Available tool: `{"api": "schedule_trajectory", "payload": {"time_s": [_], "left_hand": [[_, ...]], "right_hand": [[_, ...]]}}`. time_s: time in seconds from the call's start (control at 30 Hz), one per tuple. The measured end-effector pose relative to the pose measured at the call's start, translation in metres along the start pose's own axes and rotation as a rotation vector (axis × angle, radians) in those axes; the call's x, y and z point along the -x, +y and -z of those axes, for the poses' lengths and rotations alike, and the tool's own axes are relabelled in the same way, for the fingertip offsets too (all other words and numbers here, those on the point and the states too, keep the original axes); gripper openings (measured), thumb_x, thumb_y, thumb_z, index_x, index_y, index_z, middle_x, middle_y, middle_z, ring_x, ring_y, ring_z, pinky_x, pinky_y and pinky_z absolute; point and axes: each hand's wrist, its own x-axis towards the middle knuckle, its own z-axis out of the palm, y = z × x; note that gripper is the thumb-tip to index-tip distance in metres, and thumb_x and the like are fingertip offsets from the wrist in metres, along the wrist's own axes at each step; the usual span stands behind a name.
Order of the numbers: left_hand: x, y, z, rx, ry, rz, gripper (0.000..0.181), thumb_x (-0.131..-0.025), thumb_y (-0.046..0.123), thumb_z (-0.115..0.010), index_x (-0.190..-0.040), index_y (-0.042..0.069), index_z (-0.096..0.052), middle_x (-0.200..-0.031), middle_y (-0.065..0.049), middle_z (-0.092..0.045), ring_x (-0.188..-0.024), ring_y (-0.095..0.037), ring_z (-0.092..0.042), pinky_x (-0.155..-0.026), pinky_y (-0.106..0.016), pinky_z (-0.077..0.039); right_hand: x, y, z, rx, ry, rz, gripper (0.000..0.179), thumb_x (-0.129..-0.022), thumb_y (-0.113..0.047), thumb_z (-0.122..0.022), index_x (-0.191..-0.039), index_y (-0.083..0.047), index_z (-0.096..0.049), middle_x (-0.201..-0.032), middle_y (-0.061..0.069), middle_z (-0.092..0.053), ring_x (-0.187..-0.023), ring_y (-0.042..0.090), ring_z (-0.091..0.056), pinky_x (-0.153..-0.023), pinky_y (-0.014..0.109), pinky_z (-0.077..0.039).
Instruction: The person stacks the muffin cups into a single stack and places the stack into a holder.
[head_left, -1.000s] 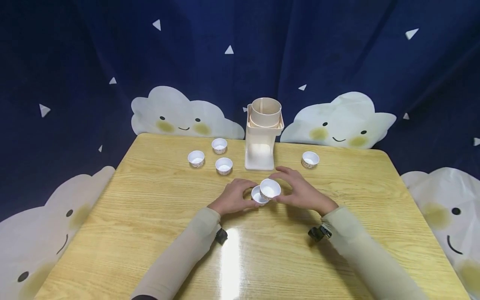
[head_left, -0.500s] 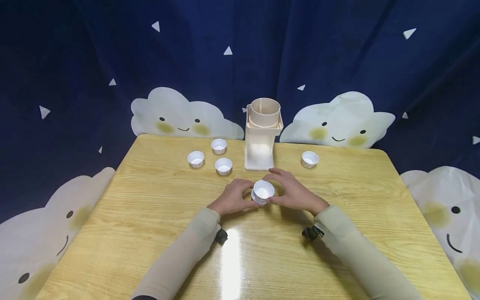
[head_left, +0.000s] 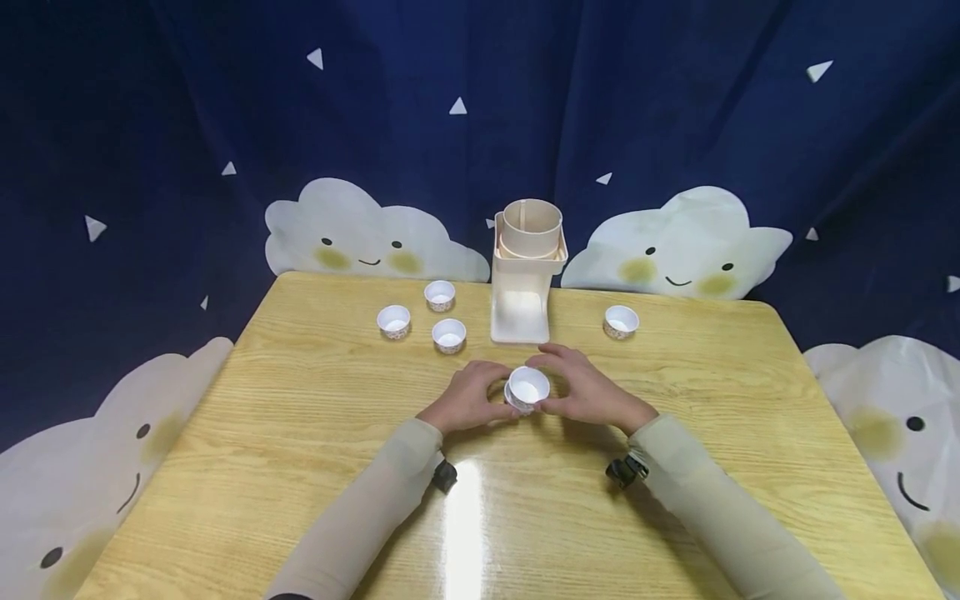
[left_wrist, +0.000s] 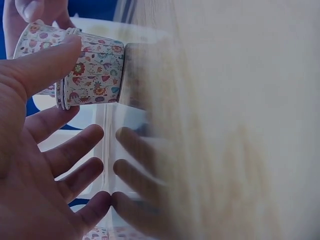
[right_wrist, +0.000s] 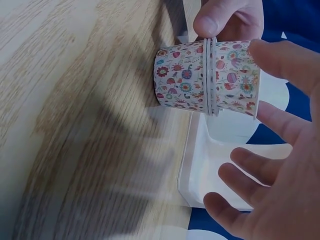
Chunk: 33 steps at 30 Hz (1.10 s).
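Observation:
In the middle of the table, my left hand (head_left: 468, 398) pinches a small floral paper cup (left_wrist: 97, 75) near its rim, between thumb and index finger. This cup stands upright on the wood, and more than one rim shows at its top. Another white-lined floral cup (head_left: 528, 386) sits partly down inside it, its upper half sticking out. My right hand (head_left: 592, 392) holds that upper cup by its rim with thumb and index finger. The other fingers of both hands are spread loosely and touch nothing.
A cream dispenser-like stand (head_left: 520, 292) with a round open top (head_left: 532, 229) stands at the table's back edge. Left of it are three matching cups, one being the nearest cup (head_left: 449, 337). A single cup (head_left: 621, 322) stands to its right. A dark curtain (head_left: 420, 125) hangs behind.
My right hand has moved left, bringing the upper cup from beside and over the lower cup's rim to sit down in it. The left hand has stayed in place.

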Motion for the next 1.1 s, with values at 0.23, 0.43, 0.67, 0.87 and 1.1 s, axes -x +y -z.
{"api": "schedule_trajectory", "payload": {"time_s": [0.23, 0.43, 0.67, 0.87, 1.1], "left_hand": [[0.000, 0.000, 0.000, 0.005, -0.010, -0.001, 0.055, -0.080, 0.038, -0.080, -0.130, 0.023, -0.064, -0.133, 0.000, -0.065, -0.130, -0.026, -0.050, -0.107, -0.055, -0.038], [-0.001, 0.000, 0.001, 0.005, -0.008, 0.000, 0.053, -0.080, 0.038, -0.080, -0.128, 0.023, -0.064, -0.133, 0.000, -0.065, -0.130, -0.026, -0.051, -0.108, -0.056, -0.038], [-0.002, 0.001, 0.002, 0.007, -0.013, 0.004, 0.051, -0.079, 0.036, -0.081, -0.126, 0.021, -0.065, -0.133, -0.001, -0.065, -0.130, -0.026, -0.051, -0.109, -0.058, -0.037], [-0.002, 0.001, 0.002, 0.000, -0.005, 0.011, 0.051, -0.078, 0.037, -0.082, -0.124, 0.022, -0.066, -0.131, 0.000, -0.066, -0.129, -0.026, -0.052, -0.108, -0.057, -0.039], [-0.001, 0.002, 0.000, 0.013, -0.008, 0.022, 0.051, -0.078, 0.037, -0.082, -0.124, 0.021, -0.066, -0.131, 0.000, -0.066, -0.129, -0.026, -0.052, -0.108, -0.056, -0.038]], "right_hand": [[0.002, 0.000, 0.002, -0.038, -0.041, -0.033, 0.065, -0.085, -0.022, -0.074, -0.142, -0.006, -0.049, -0.155, 0.026, -0.036, -0.145, 0.046, -0.032, -0.114, 0.067, -0.030], [0.003, -0.004, 0.006, -0.114, -0.042, -0.038, 0.066, -0.086, -0.023, -0.075, -0.144, -0.006, -0.047, -0.156, 0.022, -0.036, -0.147, 0.044, -0.030, -0.117, 0.065, -0.027], [0.008, -0.009, 0.015, -0.289, -0.056, -0.049, 0.066, -0.090, -0.021, -0.072, -0.148, -0.012, -0.042, -0.160, 0.013, -0.033, -0.148, 0.038, -0.030, -0.112, 0.065, -0.034], [0.011, -0.017, 0.024, -0.333, -0.046, -0.006, 0.066, -0.090, -0.017, -0.070, -0.149, -0.012, -0.040, -0.159, 0.011, -0.035, -0.147, 0.036, -0.032, -0.109, 0.062, -0.039], [0.014, -0.014, 0.029, -0.289, -0.016, -0.023, 0.066, -0.089, -0.015, -0.072, -0.148, -0.013, -0.042, -0.159, 0.012, -0.035, -0.146, 0.035, -0.034, -0.108, 0.060, -0.041]]}}
